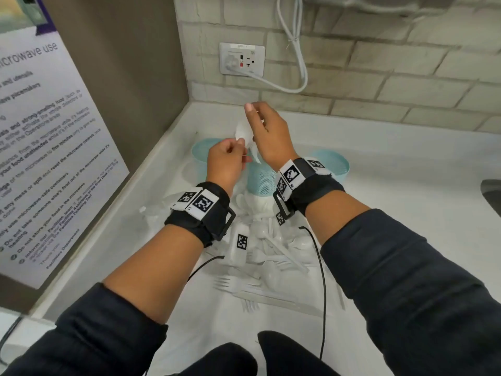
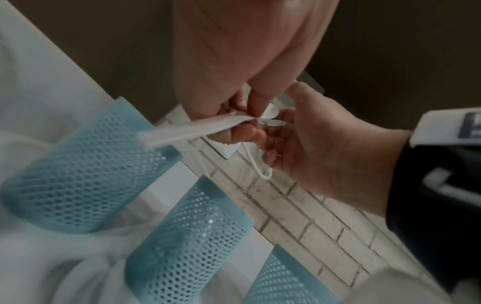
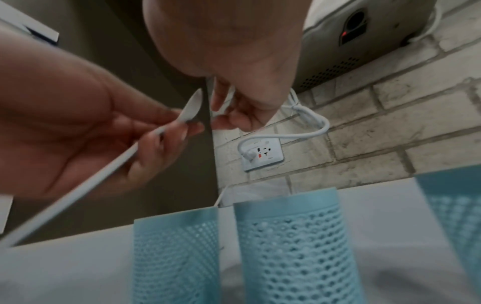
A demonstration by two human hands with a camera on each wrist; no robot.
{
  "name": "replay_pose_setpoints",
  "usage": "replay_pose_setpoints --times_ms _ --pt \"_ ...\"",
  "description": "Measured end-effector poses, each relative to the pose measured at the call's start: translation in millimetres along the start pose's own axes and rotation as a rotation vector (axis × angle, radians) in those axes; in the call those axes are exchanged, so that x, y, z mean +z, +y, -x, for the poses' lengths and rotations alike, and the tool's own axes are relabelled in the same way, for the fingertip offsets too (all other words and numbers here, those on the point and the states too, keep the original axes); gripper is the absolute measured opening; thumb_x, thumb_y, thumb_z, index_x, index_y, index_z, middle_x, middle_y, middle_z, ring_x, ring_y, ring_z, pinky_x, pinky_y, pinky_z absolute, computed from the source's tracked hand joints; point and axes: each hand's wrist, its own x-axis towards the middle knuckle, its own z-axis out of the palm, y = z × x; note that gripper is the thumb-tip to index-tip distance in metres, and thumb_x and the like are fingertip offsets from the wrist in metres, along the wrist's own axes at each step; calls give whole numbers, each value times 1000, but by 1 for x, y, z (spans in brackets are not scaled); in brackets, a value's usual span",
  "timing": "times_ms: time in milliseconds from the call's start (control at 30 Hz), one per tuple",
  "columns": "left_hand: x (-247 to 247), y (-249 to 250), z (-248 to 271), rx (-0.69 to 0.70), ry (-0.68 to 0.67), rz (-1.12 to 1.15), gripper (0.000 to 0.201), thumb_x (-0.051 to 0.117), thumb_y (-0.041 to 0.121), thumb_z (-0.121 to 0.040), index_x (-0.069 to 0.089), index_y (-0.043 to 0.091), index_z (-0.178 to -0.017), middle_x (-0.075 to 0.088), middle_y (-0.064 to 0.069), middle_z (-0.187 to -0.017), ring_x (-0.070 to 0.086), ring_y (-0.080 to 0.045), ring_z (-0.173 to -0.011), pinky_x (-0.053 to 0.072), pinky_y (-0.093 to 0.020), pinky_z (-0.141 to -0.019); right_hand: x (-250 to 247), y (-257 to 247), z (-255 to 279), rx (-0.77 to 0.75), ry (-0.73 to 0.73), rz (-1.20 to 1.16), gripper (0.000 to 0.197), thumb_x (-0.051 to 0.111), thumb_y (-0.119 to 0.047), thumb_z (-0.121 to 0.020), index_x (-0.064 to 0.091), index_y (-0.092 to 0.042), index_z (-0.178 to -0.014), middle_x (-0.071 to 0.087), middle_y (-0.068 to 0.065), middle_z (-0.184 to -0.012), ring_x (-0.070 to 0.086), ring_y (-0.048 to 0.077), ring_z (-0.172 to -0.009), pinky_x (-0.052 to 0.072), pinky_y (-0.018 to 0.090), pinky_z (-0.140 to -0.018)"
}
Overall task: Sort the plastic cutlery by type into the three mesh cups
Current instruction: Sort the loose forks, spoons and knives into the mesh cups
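Observation:
Three light blue mesh cups stand in a row on the white counter: left cup [image 1: 202,156] [image 2: 78,174] [image 3: 177,257], middle cup [image 1: 261,177] [image 2: 187,236] [image 3: 294,246], right cup [image 1: 336,164] [image 3: 455,205]. Above them my left hand [image 1: 227,158] [image 3: 179,125] pinches a white plastic spoon [image 1: 241,130] [image 2: 187,127] [image 3: 188,110] at its neck, handle slanting down. My right hand [image 1: 264,128] [image 2: 265,131] [image 3: 221,115] is close beside it, fingers curled on a thin white piece I cannot identify. A pile of white cutlery [image 1: 265,256] lies under my wrists.
A wall outlet [image 1: 242,58] with a white cord is on the brick wall behind the cups. A brown side panel with a microwave notice [image 1: 54,145] closes off the left. A dark sink edge [image 1: 492,196] shows at the far right. Black cables trail from both wrists.

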Motion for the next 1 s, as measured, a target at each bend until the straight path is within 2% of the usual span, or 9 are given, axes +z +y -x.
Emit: replay_pose_setpoints --times_ms 67,167,267,400,467,600,700,833,1000 --pt "13 7 0 6 -65 11 28 46 15 -97 54 13 -69 56 0 -69 54 -1 -47 40 -14 -47 -10 5 5 2 -21 62 28 48 -36 -95 59 -11 -90 54 -6 -70 48 5 -61 40 15 -60" --pt "30 12 1 0 -176 -57 21 46 14 -97 61 5 -86 58 -1 -73 55 -1 -49 41 -12 -46 -28 16 5 59 21 158 31 49 -31 -95 47 -13 -71 47 -5 -60 44 7 -56 34 14 -51" --pt "42 10 7 -26 -312 -166 24 44 13 -98 62 -2 -106 56 1 -73 51 -6 -58 44 -10 -51 -51 25 3 115 111 218 31 45 -27 -97 52 -3 -78 61 13 -74 50 18 -67 32 25 -56" --pt "48 4 12 -69 -442 -280 24 44 10 -98 61 -1 -110 55 3 -75 50 -6 -60 43 -9 -53 -89 33 -2 268 341 107 19 40 -19 -99 52 -7 -90 68 13 -82 54 6 -52 43 17 -50" --pt "47 -1 11 -104 -451 -333 24 46 9 -96 61 -3 -111 56 2 -74 51 -6 -60 43 -8 -52 -106 38 -7 366 512 35 18 37 -17 -99 51 -9 -91 64 8 -80 60 11 -55 51 24 -53" --pt "38 -7 7 -120 -480 -568 15 50 4 -92 63 7 -83 58 3 -61 53 -4 -56 42 -6 -53 -126 44 -9 358 710 146 26 34 -25 -100 53 -8 -106 58 -1 -76 65 27 -81 54 46 -71" --pt "28 -14 1 -28 -516 -874 25 49 7 -90 56 10 -66 66 -8 -85 60 -18 -83 47 -23 -80 -130 49 1 340 648 371 33 28 -31 -102 49 -9 -113 65 11 -93 61 30 -88 42 33 -66" --pt "20 -18 4 4 -621 -1197 33 38 11 -96 62 -5 -112 60 -17 -122 54 -30 -114 41 -36 -101 -122 64 18 421 488 540 33 28 -28 -102 49 -6 -115 63 20 -101 59 34 -91 35 31 -66" --pt "15 -30 9 -28 -790 -1451 43 39 3 -93 46 10 -135 44 -9 -141 39 -29 -129 32 -34 -106 -115 72 24 459 318 563 31 33 -20 -100 51 -6 -121 54 21 -118 57 36 -98 35 30 -70"
